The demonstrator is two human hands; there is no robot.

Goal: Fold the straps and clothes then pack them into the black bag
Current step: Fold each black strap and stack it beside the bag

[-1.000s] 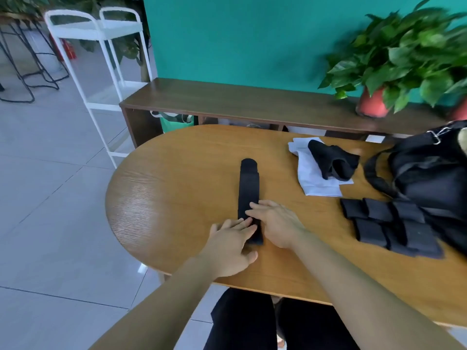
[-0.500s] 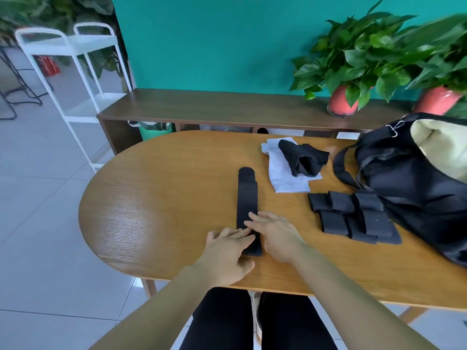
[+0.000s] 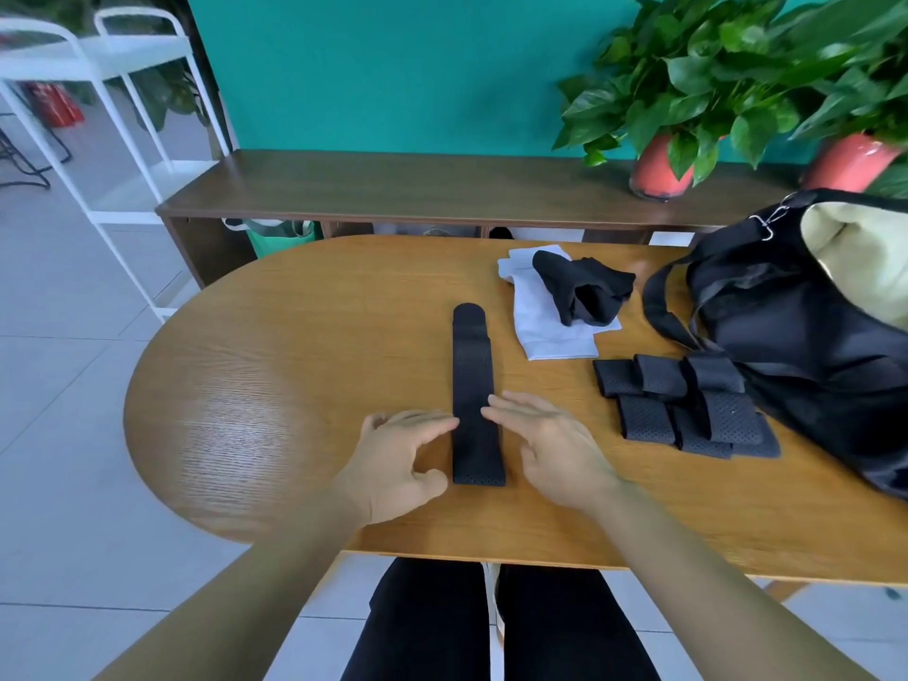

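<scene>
A long black perforated strap lies flat on the wooden table, running away from me. My left hand hovers at its left side, fingers relaxed, fingertips at the strap's edge. On the right side my right hand is spread, fingertips touching the strap. Neither hand grips it. Several folded black straps lie in a pile to the right. Behind them a black cloth sits on a folded white cloth. The black bag stands open at the right, showing a cream lining.
A dark wooden bench stands behind the table against the teal wall, with two potted plants on its right end. A white metal rack stands on the tiled floor at the left. My legs show below the table's near edge.
Both hands have lifted off the strap's near end and moved apart to its two sides. The strap's near end now shows uncovered. The view has shifted to the right.
</scene>
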